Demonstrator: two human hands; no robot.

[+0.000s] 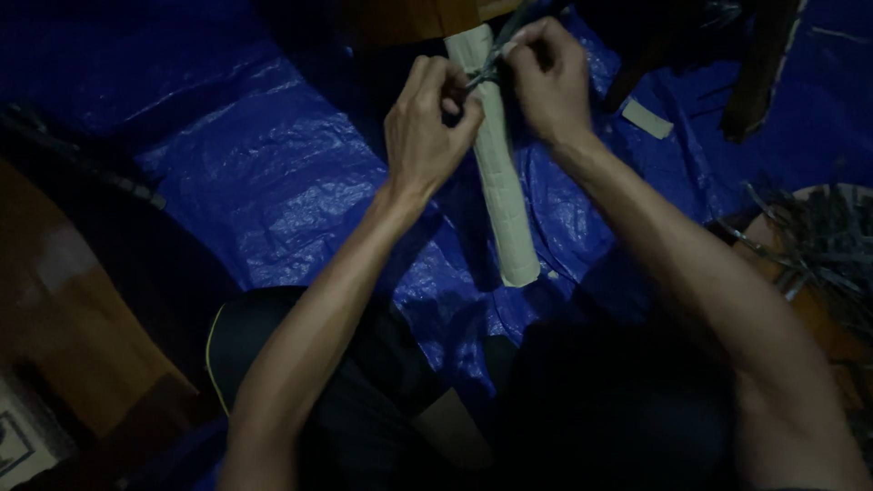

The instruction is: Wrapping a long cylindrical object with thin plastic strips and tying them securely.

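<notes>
Nearest the camera, the person's dark-clothed lap is filling the lower frame, and both bare forearms are reaching away from it over a blue tarpaulin (273, 173) spread on the floor.

The left hand (427, 123) is curling shut, its grip pinched narrow on one end of a thin dark strap (482, 73). Just to the right of it, nearly touching, the right hand (546, 77) is likewise closing its fingertips on the other end of the strap, so both grips are holding the same band from opposite sides.

Directly under and between the two grips, a pale padded leg (505, 195) is lying at a slant, its near end pointing back toward the lap and its far end running up beneath the hands to a brown wooden piece (409, 18). The strap is crossing this wrapped leg right where the hands are meeting.

Judging from its creased, segmented look, the pale wrapping is seeming soft and slightly yielding over a stiff core, light to handle but liable to slip or bunch if squeezed hard. The strap is looking thin, flexible and springy, best taken close to the wrap with fingertips rather than the palm, pulling evenly from both ends.

Right of the grips and farther off, a small pale scrap (647, 118) is lying on the tarpaulin, and well apart at the right edge a heap of dark strips (818, 245) is resting.
</notes>
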